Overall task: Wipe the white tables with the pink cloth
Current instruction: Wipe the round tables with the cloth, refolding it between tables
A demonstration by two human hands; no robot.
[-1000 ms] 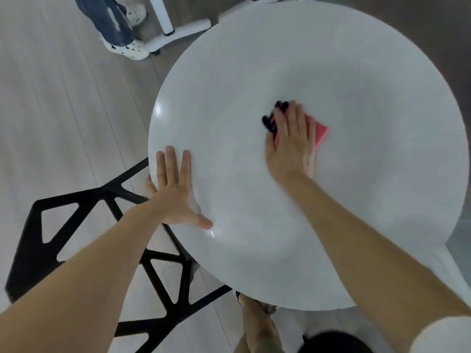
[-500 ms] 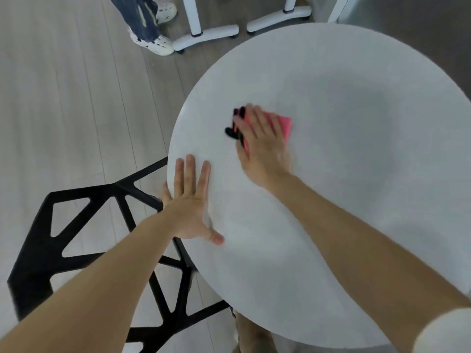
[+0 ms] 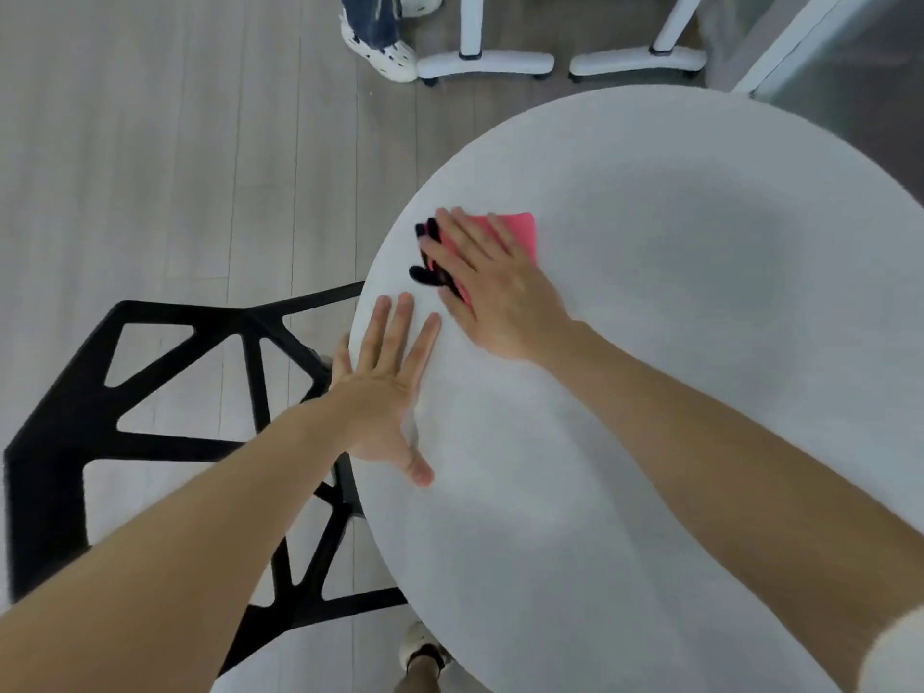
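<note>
A round white table (image 3: 700,342) fills the right of the view. The pink cloth (image 3: 515,232), with a black patch at its left end, lies near the table's left edge. My right hand (image 3: 492,287) presses flat on the cloth with straight fingers, hiding most of it. Just below it, my left hand (image 3: 385,387) rests flat on the table's left rim with fingers spread and holds nothing.
A black open-frame chair (image 3: 150,427) stands against the table's left side. Another person's feet in white shoes (image 3: 385,57) and two white wheeled table legs (image 3: 485,62) are on the floor at the top. My own foot (image 3: 420,652) shows below the table.
My right hand has slid the cloth leftward across the table to near its left edge. My left hand has kept its place on the rim. The view has shifted.
</note>
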